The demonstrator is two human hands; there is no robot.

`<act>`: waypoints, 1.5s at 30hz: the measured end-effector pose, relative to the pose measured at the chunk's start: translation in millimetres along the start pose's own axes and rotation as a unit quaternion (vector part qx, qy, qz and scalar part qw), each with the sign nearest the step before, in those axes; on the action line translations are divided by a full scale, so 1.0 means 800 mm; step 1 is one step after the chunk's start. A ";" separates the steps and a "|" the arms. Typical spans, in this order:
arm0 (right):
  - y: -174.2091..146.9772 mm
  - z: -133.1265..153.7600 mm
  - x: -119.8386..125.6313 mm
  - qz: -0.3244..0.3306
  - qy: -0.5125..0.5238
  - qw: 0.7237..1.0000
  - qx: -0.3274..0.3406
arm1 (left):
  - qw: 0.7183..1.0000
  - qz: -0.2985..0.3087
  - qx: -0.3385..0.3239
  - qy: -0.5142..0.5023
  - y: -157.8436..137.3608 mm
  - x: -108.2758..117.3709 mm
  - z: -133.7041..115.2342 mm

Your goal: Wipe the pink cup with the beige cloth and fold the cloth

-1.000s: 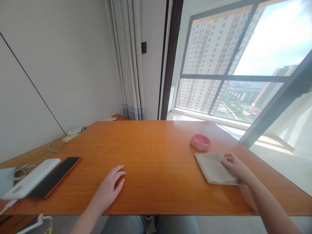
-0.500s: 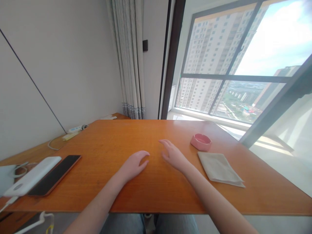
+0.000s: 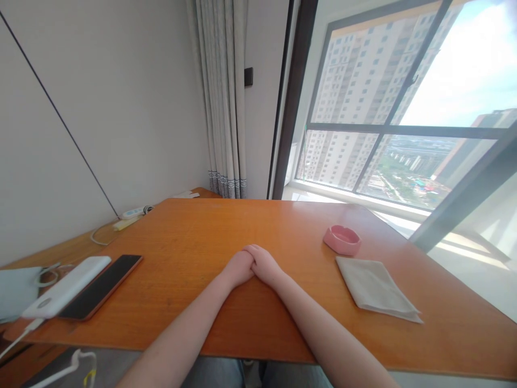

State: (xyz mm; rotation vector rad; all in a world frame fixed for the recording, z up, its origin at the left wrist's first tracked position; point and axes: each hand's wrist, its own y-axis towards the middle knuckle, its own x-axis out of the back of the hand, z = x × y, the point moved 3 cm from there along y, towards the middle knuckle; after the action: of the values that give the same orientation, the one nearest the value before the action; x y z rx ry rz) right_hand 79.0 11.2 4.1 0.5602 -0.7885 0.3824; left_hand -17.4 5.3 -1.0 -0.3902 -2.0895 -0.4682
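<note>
My left hand [image 3: 238, 268] and my right hand [image 3: 266, 266] are clasped together over the middle of the table. The right hand's fingers lie closed across the left hand. Most of the left hand's fingers are hidden beneath them. No object shows in either hand. Off to the right, apart from the hands, sit a pink angular bowl-like dish [image 3: 342, 240] and a folded light grey cloth [image 3: 377, 288].
The orange-brown wooden table [image 3: 181, 231] spreads around both arms. At its left lie a black-screened phone [image 3: 103, 285] and a white power bank [image 3: 68, 285] with a cable plugged in. A power strip [image 3: 133, 213] rests by the wall, and a large window [image 3: 383, 129] stands beyond.
My hands were apart with fingers spread; they have come together, the right closing over the left. The view has shifted slightly. The objects on the table keep their places.
</note>
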 end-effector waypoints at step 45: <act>-0.089 0.077 0.111 -0.105 0.018 0.994 0.024 | 0.993 -0.099 -0.041 0.043 -0.091 0.106 0.016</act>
State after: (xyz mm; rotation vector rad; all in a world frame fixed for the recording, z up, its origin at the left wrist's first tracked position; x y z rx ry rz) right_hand 139.0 -72.1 82.9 0.6726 -0.6797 0.2178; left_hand -103.6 -44.4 51.8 -0.2071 -2.0384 -0.6775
